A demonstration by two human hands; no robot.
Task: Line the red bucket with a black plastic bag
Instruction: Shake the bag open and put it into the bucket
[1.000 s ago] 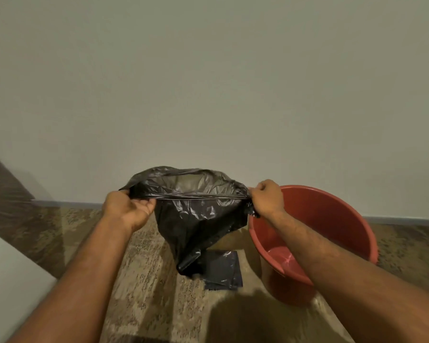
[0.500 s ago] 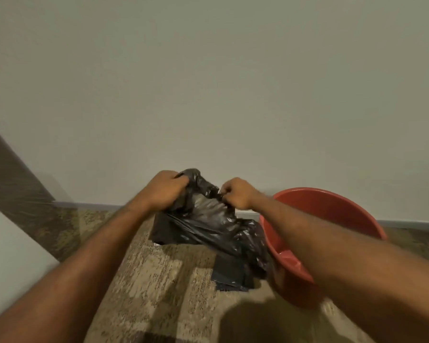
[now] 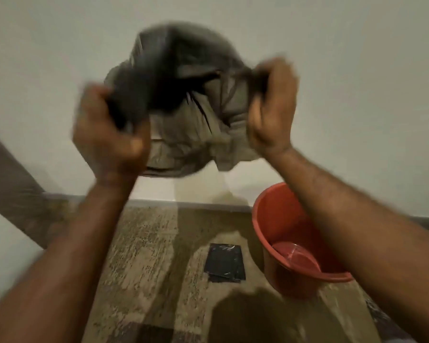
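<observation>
Head view: both hands, left hand [image 3: 109, 134] and right hand [image 3: 273, 107] clenched on the bag [image 3: 183, 100], have flung it up from waist level, blurred, ballooning against the wall, mouth seemingly toward the camera, long axis unclear, so it's being aired open, well above the unlined bucket [image 3: 278, 233] on the floor.

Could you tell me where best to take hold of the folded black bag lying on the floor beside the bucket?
The folded bag lies flat, so probably pinch its near edge from above, coming from the left, since the bucket blocks the right.
</observation>
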